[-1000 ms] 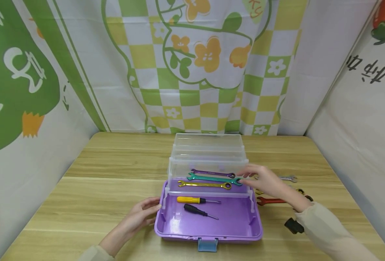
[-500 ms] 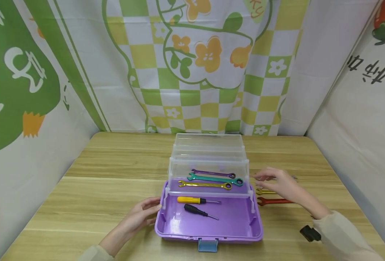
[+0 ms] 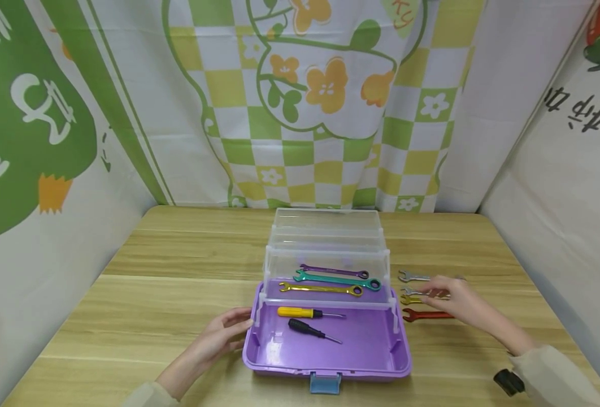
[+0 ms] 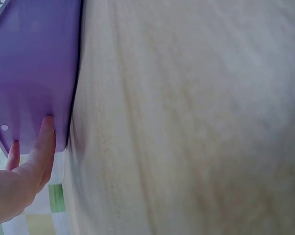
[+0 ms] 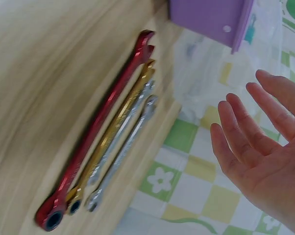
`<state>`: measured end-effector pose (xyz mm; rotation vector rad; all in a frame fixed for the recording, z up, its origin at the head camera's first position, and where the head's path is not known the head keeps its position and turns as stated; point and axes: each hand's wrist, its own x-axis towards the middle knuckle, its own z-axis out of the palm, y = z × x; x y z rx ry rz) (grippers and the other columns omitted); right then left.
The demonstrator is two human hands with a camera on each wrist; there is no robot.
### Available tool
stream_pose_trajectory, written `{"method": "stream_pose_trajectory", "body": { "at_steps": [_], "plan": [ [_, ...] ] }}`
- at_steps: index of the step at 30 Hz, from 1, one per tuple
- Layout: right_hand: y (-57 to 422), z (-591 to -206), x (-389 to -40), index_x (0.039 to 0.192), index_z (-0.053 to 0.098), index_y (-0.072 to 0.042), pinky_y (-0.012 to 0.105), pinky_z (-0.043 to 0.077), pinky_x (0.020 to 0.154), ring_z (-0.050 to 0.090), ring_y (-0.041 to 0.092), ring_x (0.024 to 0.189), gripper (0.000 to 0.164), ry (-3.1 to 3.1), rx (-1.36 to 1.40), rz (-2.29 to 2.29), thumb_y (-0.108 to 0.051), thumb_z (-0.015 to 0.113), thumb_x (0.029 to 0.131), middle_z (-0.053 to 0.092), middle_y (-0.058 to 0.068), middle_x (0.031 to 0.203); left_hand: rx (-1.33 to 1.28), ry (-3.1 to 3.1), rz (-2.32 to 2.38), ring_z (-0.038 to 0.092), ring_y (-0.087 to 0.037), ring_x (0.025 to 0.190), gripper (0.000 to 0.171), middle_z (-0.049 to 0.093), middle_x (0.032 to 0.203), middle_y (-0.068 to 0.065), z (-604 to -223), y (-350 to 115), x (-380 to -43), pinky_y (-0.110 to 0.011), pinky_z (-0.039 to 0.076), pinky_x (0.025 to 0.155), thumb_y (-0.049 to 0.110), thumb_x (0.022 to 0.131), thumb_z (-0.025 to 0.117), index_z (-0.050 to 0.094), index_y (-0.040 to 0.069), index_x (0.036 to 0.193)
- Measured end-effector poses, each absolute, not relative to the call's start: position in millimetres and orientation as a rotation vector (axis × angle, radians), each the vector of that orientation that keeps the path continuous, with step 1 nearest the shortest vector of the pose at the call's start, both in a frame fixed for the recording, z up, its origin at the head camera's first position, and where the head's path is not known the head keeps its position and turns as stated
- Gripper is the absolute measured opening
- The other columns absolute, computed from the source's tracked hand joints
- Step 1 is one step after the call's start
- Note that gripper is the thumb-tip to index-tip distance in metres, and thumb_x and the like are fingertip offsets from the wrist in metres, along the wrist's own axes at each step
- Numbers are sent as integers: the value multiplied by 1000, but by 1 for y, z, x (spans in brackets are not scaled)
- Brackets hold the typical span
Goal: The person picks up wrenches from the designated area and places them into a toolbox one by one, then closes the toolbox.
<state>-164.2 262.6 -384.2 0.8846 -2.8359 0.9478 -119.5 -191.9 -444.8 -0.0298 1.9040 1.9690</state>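
Observation:
A purple toolbox [image 3: 325,359] stands on the table with its lid raised and its clear tray folded back. My left hand [image 3: 212,339] rests against its left side; in the left wrist view the fingertips [image 4: 48,120] touch the outer wall. Inside lie a yellow screwdriver [image 3: 297,312] and a black screwdriver [image 3: 305,327]. The tray bears a purple wrench [image 3: 330,270], a green wrench [image 3: 335,278] and a gold wrench [image 3: 320,289]. My right hand [image 3: 460,302] hovers over several wrenches on the right, fingers extended and holding nothing; these include a red wrench [image 5: 96,122] and a smaller gold wrench [image 5: 113,129].
Two silver wrenches, a front one [image 3: 411,291] and a rear one [image 3: 411,276], lie alongside the red and gold ones. A blue latch [image 3: 325,384] hangs from the toolbox front. Patterned curtains [image 3: 325,169] enclose the wooden table [image 3: 188,254].
My right hand has moved from the green wrench on the tray rightward to above the wrenches on the table. My left hand has stayed at the toolbox.

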Motion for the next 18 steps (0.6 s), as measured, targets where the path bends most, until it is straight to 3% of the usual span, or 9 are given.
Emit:
{"method": "stream_pose_trajectory", "body": {
  "at_steps": [9,14,18],
  "plan": [
    [275,-394,-164,93,64,4,31,53,65,56,5,73,18,-2886,881,929,-6,64,77,64,15,91,-32,1913,1965,52,-23,104,62,35,130,-30,-443,-192,-120,-40,46,89,19,84,57,27,-12,129],
    [281,-402,-166,92,64,4,27,53,64,55,4,72,20,-2957,824,924,-8,65,76,64,14,88,-34,1912,1967,51,-24,105,62,34,130,-30,-443,-191,-119,-40,45,90,19,84,57,27,-12,129],
    [284,-410,-167,90,65,3,28,53,63,56,11,73,20,-2956,841,877,-10,67,74,63,11,87,-33,1906,1970,51,-24,105,63,34,130,-30,-444,-191,-119,-40,45,90,19,84,57,27,-12,130]
  ]
}}
